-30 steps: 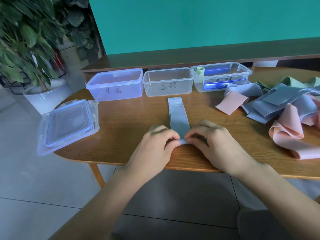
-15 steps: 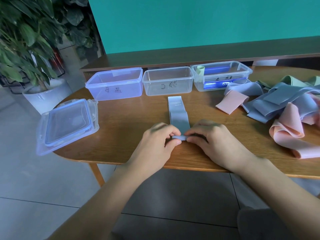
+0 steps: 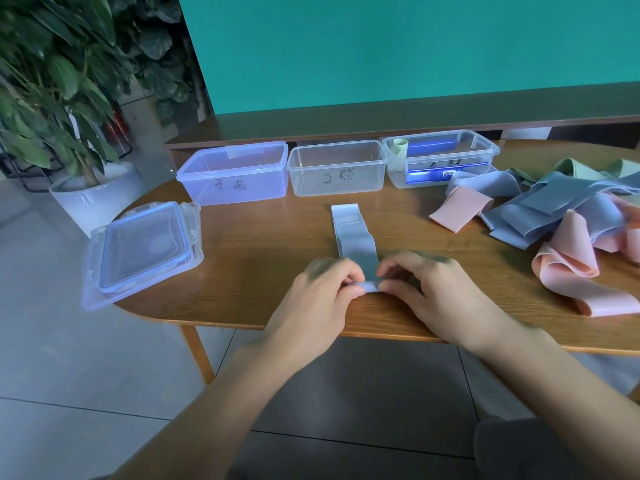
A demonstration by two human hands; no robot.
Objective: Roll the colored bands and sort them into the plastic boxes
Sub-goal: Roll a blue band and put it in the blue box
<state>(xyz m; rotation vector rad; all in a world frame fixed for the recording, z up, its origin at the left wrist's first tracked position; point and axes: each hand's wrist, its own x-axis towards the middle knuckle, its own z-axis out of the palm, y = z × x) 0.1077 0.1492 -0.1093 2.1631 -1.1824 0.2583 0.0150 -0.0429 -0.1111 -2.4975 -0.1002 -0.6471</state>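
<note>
Rolling step: my left hand point(image 3: 322, 292) and right hand point(image 3: 424, 289) pinch the blue band point(image 3: 355, 244)'s near end; next, roll toward twelve o'clock.

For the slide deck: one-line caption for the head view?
Both hands, left and right, pinch the near end of a blue band on the table, three open boxes behind.

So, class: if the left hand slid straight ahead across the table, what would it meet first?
The left hand points away from the person, toward the row of boxes. Bare table lies ahead, so it would probably reach the middle clear box first, though depth is hard to judge.
</note>
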